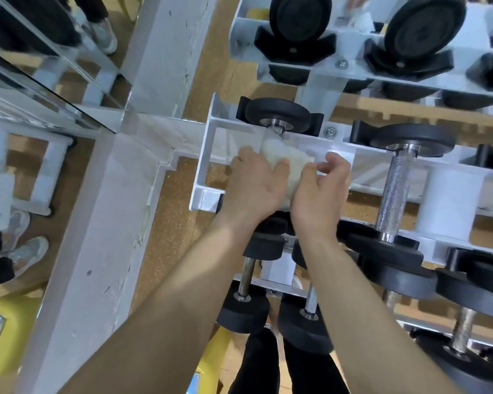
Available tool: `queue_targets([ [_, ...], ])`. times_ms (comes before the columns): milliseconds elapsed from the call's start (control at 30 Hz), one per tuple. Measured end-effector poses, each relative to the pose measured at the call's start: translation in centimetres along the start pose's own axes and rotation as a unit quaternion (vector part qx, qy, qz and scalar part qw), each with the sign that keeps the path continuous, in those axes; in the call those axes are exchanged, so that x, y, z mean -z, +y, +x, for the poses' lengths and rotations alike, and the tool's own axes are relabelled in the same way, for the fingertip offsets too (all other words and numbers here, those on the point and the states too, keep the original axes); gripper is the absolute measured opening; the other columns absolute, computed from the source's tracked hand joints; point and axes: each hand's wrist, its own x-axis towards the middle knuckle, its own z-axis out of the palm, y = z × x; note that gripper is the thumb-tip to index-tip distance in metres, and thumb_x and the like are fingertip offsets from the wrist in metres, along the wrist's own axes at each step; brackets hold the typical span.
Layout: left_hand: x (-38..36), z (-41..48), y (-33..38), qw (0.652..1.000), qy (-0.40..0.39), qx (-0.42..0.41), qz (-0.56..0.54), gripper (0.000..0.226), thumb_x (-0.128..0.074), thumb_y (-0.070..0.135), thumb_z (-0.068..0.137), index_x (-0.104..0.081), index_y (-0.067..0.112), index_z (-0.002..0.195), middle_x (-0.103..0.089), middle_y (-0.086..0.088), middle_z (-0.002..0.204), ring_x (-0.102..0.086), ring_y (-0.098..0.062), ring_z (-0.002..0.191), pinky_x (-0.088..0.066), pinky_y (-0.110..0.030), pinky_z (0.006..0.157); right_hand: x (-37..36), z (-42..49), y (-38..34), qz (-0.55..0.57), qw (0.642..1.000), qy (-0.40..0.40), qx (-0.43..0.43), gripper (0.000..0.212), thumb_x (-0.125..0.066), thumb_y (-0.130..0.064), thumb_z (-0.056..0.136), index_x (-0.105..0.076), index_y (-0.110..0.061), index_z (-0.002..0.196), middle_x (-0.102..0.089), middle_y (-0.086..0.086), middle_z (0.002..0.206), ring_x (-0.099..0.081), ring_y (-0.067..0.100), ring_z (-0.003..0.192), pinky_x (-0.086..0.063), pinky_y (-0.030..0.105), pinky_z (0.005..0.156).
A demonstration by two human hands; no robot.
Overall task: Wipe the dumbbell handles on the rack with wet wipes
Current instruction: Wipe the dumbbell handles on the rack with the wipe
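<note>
At the left end of the rack (pixel 204 155), on its middle tier, your left hand (pixel 254 184) curls down over the wet wipe (pixel 282 157), its fingers folded round the wad with their tips out of sight. The wipe is a pale, crumpled lump on the handle of the end dumbbell (pixel 279 116), just near of the far black head. Only a bit of bright steel shows at that collar; the rest of the handle is hidden. Your right hand (pixel 322 191) pinches the wipe's right edge between thumb and bent fingers.

Bunched like this, the wipe probably covers only a short stretch, so the near part of the handle could go unwiped. A hard twist might roll the dumbbell in its cradle. Further right, the knurled handle (pixel 396 189) could snag and tear the wipe.
</note>
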Motion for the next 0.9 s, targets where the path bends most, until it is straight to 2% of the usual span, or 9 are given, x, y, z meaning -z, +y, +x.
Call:
queue_targets([
  [67, -0.8, 1.0, 0.1, 0.999, -0.046, 0.021, -0.004, 0.057, -0.05, 0.043, 0.103, -0.039, 0.001, 0.139, -0.056, -0.011, 0.128, -0.055, -0.027, 0.117, -0.034, -0.026, 0.079, -0.8, -1.8, 0.3, 0.051, 0.998, 0.021, 0.005, 0.029, -0.047, -0.031, 0.098, -0.047, -0.025, 0.126, -0.053, -0.004, 0.12, -0.055, 0.018, 0.11, -0.046, 0.043, 0.1],
  [133, -1.2, 2.3, 0.0, 0.997, -0.054, 0.039, -0.048, 0.052, -0.052, 0.045, 0.102, -0.049, 0.001, 0.131, -0.061, -0.008, 0.116, -0.059, -0.025, 0.106, -0.037, -0.028, 0.078, -2.1, -3.4, 0.3, 0.109, 0.993, 0.011, -0.048, 0.016, -0.048, -0.029, 0.1, -0.05, -0.028, 0.117, -0.055, -0.006, 0.117, -0.055, 0.013, 0.106, -0.047, 0.039, 0.098],
  [300, -1.0, 5.0, -0.1, 0.974, -0.085, 0.088, -0.191, 0.036, -0.083, 0.034, 0.082, -0.071, 0.004, 0.097, -0.076, -0.012, 0.09, -0.071, -0.022, 0.077, -0.06, -0.033, 0.064, -3.8, -4.1, 0.8, 0.095, 0.991, 0.088, -0.02, 0.01, -0.046, -0.02, 0.102, -0.052, -0.026, 0.107, -0.053, -0.009, 0.109, -0.052, 0.013, 0.101, -0.038, 0.021, 0.085],
  [433, 0.1, 6.4, 0.5, 0.923, -0.224, 0.119, -0.29, 0.039, -0.082, 0.029, 0.083, -0.07, 0.003, 0.109, -0.071, -0.019, 0.108, -0.069, -0.029, 0.088, -0.059, -0.041, 0.082, -3.8, -3.9, 1.1, 0.067, 0.994, 0.088, -0.007, 0.012, -0.04, -0.018, 0.104, -0.049, -0.026, 0.106, -0.051, -0.006, 0.11, -0.05, 0.016, 0.102, -0.037, 0.022, 0.086],
  [567, 0.0, 7.0, 0.3, 0.887, -0.257, 0.124, -0.364, 0.033, -0.076, 0.028, 0.088, -0.065, 0.008, 0.111, -0.063, -0.019, 0.108, -0.064, -0.029, 0.095, -0.055, -0.04, 0.088, -3.8, -3.9, 1.1, 0.062, 0.993, 0.095, 0.015, 0.012, -0.038, -0.019, 0.105, -0.049, -0.025, 0.105, -0.053, -0.003, 0.109, -0.051, 0.017, 0.1, -0.04, 0.027, 0.088],
  [633, -0.2, 6.9, -0.1, 0.9, -0.237, 0.108, -0.35, 0.032, -0.077, 0.026, 0.088, -0.067, 0.005, 0.109, -0.067, -0.018, 0.106, -0.066, -0.028, 0.093, -0.056, -0.041, 0.09, -3.9, -3.9, 1.3, 0.062, 0.993, 0.099, 0.022, 0.013, -0.037, -0.02, 0.105, -0.049, -0.024, 0.106, -0.053, -0.004, 0.109, -0.051, 0.016, 0.1, -0.04, 0.026, 0.087],
  [767, -1.0, 5.1, -1.0, 0.978, -0.11, 0.056, -0.166, 0.017, -0.077, 0.028, 0.088, -0.069, 0.012, 0.087, -0.073, -0.004, 0.083, -0.068, -0.01, 0.069, -0.055, -0.018, 0.058, -3.8, -3.9, 1.3, 0.061, 0.993, 0.1, 0.027, 0.013, -0.037, -0.019, 0.105, -0.049, -0.022, 0.108, -0.053, -0.003, 0.111, -0.051, 0.017, 0.101, -0.038, 0.023, 0.086],
  [867, -1.6, 4.1, -2.1, 0.992, -0.092, 0.057, -0.071, 0.03, -0.076, 0.032, 0.088, -0.071, 0.004, 0.1, -0.073, -0.013, 0.095, -0.071, -0.023, 0.087, -0.059, -0.031, 0.074, -3.6, -3.9, 1.1, 0.057, 0.994, 0.089, 0.021, 0.012, -0.037, -0.019, 0.105, -0.046, -0.027, 0.105, -0.052, -0.006, 0.109, -0.05, 0.016, 0.102, -0.036, 0.018, 0.083],
  [900, -1.5, 4.2, -2.1, 0.99, -0.101, 0.073, -0.073, 0.033, -0.077, 0.029, 0.086, -0.071, 0.002, 0.103, -0.073, -0.015, 0.098, -0.071, -0.025, 0.087, -0.059, -0.034, 0.073, -3.6, -4.0, 1.1, 0.056, 0.994, 0.088, 0.021, 0.012, -0.037, -0.019, 0.105, -0.046, -0.027, 0.105, -0.052, -0.005, 0.109, -0.05, 0.016, 0.102, -0.036, 0.018, 0.083],
])
